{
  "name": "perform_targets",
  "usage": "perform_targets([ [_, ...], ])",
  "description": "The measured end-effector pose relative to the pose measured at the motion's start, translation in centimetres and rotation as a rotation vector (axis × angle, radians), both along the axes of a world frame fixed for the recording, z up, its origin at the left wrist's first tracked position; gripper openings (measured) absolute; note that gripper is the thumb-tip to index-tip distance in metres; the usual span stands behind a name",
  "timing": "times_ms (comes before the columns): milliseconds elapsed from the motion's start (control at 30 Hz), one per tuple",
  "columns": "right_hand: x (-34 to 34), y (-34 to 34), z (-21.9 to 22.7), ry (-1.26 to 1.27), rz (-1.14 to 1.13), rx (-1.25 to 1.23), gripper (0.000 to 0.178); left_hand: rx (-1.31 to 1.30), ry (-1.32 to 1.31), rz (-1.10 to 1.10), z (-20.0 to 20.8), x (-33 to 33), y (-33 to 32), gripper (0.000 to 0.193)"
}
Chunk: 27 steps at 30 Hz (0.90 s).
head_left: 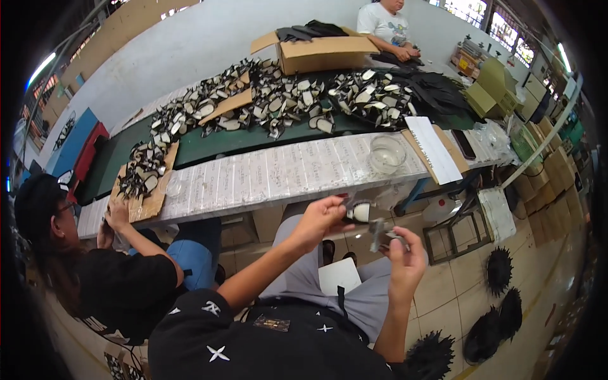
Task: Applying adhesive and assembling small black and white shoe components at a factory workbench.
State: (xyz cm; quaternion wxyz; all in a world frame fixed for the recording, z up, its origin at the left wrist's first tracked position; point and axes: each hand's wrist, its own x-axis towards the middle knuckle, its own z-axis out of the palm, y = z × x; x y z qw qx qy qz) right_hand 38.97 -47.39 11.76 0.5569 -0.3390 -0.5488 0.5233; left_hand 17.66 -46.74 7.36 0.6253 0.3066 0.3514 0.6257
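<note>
My left hand (318, 223) pinches a small black piece with a pale oval pad (361, 213), held up over my lap. Close by on the right, my right hand (406, 258) has its fingers bent around a small grey object (378, 235), which is blurred, so its kind is unclear. The grey object is at the lower right of the padded piece; whether they touch I cannot tell. Beyond my hands, a long heap of similar black pieces with pale pads (307, 98) covers the green surface of the table.
A clear round tub (387, 155) and a white sheet on cardboard (434, 149) lie near the table's edge, beside a phone (463, 144). At left, a co-worker (107, 272) handles pieces on cardboard. Another person (386, 28) stands behind the open carton (326, 54). Black bristly bundles (499, 271) lie on the floor.
</note>
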Motion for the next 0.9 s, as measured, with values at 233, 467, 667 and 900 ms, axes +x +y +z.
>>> perform_targets([
  [233,-1.1,-0.9,2.6,-0.371,-0.193,0.337,0.02,-0.038,-0.036,-0.075,1.1,1.4,-1.8,0.026],
  [467,-1.3,2.5,1.0,-0.574,-0.268,0.439,0.027,-0.058,-0.052,-0.134,-0.7,2.0,2.2,0.022],
  [667,-1.9,4.8,-0.4,-0.672,-0.257,0.427,0.028,-0.119,-0.093,-0.137,-1.6,2.5,4.3,0.029],
  [900,-2.3,6.2,-0.8,-0.385,-0.142,0.021,0.023,-0.157,-0.189,-0.12,-2.2,2.0,5.2,0.024],
])
